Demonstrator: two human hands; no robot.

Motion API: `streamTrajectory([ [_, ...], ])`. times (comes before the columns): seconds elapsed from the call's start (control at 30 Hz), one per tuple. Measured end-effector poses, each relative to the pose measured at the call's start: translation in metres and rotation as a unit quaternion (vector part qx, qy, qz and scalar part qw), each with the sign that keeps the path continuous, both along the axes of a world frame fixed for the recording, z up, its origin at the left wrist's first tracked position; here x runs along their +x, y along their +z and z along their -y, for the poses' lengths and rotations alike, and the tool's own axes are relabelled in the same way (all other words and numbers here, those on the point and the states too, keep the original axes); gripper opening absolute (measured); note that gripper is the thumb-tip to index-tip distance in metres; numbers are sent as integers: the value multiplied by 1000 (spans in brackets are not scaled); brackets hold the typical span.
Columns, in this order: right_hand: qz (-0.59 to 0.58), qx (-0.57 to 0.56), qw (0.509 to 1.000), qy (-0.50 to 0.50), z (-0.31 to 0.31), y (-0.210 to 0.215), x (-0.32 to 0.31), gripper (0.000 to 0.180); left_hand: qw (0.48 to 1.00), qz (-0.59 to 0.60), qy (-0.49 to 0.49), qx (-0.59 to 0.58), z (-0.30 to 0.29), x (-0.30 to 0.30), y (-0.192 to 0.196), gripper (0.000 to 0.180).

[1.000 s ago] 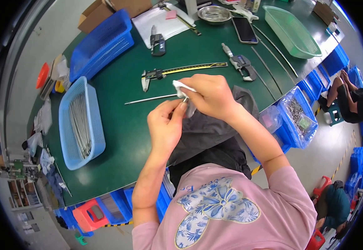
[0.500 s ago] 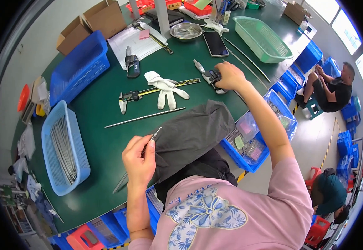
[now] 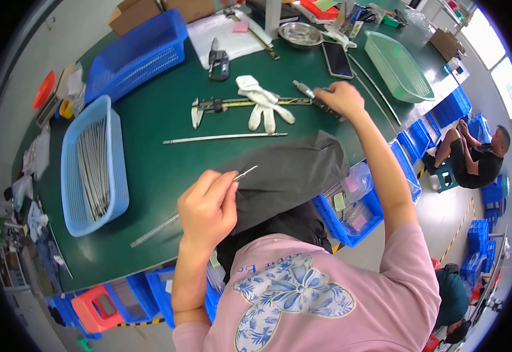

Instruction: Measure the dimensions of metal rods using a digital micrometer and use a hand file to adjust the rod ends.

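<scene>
My left hand (image 3: 209, 208) is closed in a pinch on a thin metal rod (image 3: 156, 229). One pointed end of the rod shows past my fingertips above a dark grey cloth (image 3: 294, 170); the other end slants down to the left over the table. At the right my right hand (image 3: 345, 100) is closed round a digital micrometer (image 3: 305, 89), and its fingers cover most of the body. Beside it lies a digital caliper (image 3: 212, 105) with a white glove (image 3: 262, 102) across its beam. A second metal rod (image 3: 226, 138) rests just nearer than the caliper.
On the green table (image 3: 150, 170), a light-blue basket (image 3: 68, 176) of metal rods stands left. Behind are a blue basket (image 3: 138, 67), another micrometer (image 3: 218, 63), a metal bowl (image 3: 300, 35), a phone (image 3: 337, 60) and a green basket (image 3: 400, 70). A person (image 3: 473, 152) sits at right.
The view has shifted. The rod in my left hand now lies flatter, its tip farther over the cloth. My right hand now covers more of the micrometer.
</scene>
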State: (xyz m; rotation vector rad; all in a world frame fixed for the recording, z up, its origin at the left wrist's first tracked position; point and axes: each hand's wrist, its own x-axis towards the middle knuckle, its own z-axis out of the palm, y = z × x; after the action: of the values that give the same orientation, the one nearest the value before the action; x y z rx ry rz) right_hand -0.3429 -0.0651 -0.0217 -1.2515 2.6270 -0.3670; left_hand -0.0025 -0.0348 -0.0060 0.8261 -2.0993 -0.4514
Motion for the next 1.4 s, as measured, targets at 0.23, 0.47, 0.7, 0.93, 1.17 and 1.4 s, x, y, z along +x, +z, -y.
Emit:
streamTrajectory([
  [0.23, 498, -295, 810, -91, -24, 9, -6, 37, 987, 45, -100, -121, 0, 4, 21, 21],
  [0.47, 868, -189, 455, 59, -87, 50, 80, 54, 969, 49, -216, -108, -1, -1, 30, 22],
  [0.7, 875, -152, 448, 108, -101, 53, 121, 51, 955, 74, -286, -42, -8, -6, 35, 21],
  [0.93, 867, -157, 467, 75, -100, 56, 137, 59, 949, 105, -295, -27, -11, -7, 38, 21],
  [1.17, 883, -147, 439, 78, -101, 53, 143, 56, 949, 109, -292, -39, -14, -11, 37, 24],
  [1.4, 870, -160, 462, 62, -101, 56, 142, 55, 951, 109, -285, -48, -14, -10, 38, 25],
])
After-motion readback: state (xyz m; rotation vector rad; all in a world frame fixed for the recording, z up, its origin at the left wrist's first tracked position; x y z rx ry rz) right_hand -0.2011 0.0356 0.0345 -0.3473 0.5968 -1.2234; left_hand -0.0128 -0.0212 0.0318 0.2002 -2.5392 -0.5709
